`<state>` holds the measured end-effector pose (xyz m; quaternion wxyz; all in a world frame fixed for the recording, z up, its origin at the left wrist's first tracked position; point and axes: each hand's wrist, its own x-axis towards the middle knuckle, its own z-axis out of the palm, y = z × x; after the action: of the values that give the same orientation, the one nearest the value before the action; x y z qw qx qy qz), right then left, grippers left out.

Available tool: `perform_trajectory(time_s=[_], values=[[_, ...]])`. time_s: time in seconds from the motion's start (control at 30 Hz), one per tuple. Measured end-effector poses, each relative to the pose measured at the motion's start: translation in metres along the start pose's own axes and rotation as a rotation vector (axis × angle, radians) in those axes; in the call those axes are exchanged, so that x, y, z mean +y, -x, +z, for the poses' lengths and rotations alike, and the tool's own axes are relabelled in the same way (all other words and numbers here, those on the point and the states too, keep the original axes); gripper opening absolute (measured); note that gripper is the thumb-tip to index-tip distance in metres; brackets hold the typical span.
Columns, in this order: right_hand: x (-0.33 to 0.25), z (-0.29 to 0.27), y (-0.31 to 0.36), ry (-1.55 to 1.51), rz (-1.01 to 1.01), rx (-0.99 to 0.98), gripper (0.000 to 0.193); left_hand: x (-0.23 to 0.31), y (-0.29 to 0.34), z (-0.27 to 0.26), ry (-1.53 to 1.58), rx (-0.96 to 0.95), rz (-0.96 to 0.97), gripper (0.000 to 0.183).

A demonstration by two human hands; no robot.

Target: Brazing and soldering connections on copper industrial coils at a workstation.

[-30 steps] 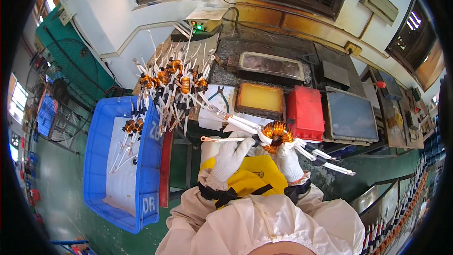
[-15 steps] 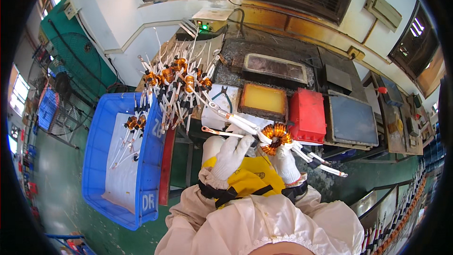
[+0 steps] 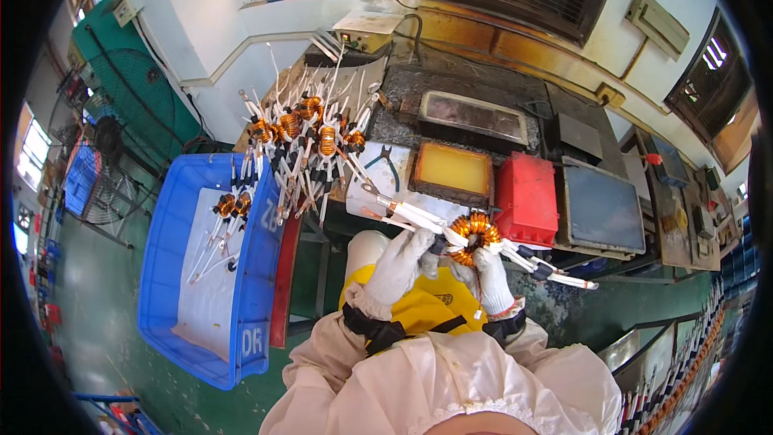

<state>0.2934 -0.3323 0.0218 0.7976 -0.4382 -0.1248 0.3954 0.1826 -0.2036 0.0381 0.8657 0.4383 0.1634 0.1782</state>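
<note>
A ring-shaped copper coil (image 3: 473,238) with white-sleeved leads is held in front of me, above my lap. My left hand (image 3: 403,266), in a white glove, is closed on the white leads at the coil's left side. Gloved too, my right hand (image 3: 489,275) grips the coil's lower right edge. The leads stick out on both sides, with bare metal ends. A thin lead with a white tip (image 3: 478,313) hangs below my right hand. My fingertips are partly hidden behind the coil and leads.
More copper coils (image 3: 309,122) with leads are heaped at the bench's left end. A blue crate (image 3: 251,306) holding a few coils stands left. Pliers (image 3: 386,163), a yellow-filled tray (image 3: 452,169), a red box (image 3: 526,197) and a grey-topped tray (image 3: 602,205) lie beyond my hands.
My left hand has shifted slightly right along the leads, and the left-hand leads have turned a little. A thin lead now shows hanging below my right hand. The coil stays held.
</note>
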Motion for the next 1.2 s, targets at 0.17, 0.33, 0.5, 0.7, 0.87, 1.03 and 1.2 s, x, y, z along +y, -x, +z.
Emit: perform_trajectory(time_s=[0.17, 0.33, 0.5, 0.7, 0.87, 1.03, 1.2], values=[[-0.017, -0.025, 0.005, 0.397, 0.194, -0.107, 0.032, -0.003, -0.004, -0.003, -0.287, 0.022, 0.182, 0.037], [-0.011, -0.018, 0.001, 0.319, -0.024, -0.189, 0.037, 0.012, 0.0, -0.005, -0.674, 0.119, 0.274, 0.038], [-0.011, -0.029, 0.0, 0.279, -0.068, -0.161, 0.028, 0.024, 0.004, -0.009, -0.481, 0.132, 0.234, 0.033], [-0.034, -0.015, 0.012, 0.516, 0.006, -0.062, 0.03, 0.021, 0.005, -0.029, 0.167, 0.161, 0.089, 0.022], [-0.02, -0.034, 0.001, 0.209, -0.058, -0.118, 0.042, 0.021, 0.007, -0.039, -0.076, -0.195, 0.093, 0.023], [-0.028, -0.039, 0.0, 0.076, -0.085, -0.19, 0.049, 0.006, 0.001, -0.063, -0.042, -0.054, -0.078, 0.026], [-0.035, -0.049, 0.002, 0.074, -0.051, -0.199, 0.054, 0.022, -0.01, -0.046, 0.281, 0.295, 0.02, 0.025]])
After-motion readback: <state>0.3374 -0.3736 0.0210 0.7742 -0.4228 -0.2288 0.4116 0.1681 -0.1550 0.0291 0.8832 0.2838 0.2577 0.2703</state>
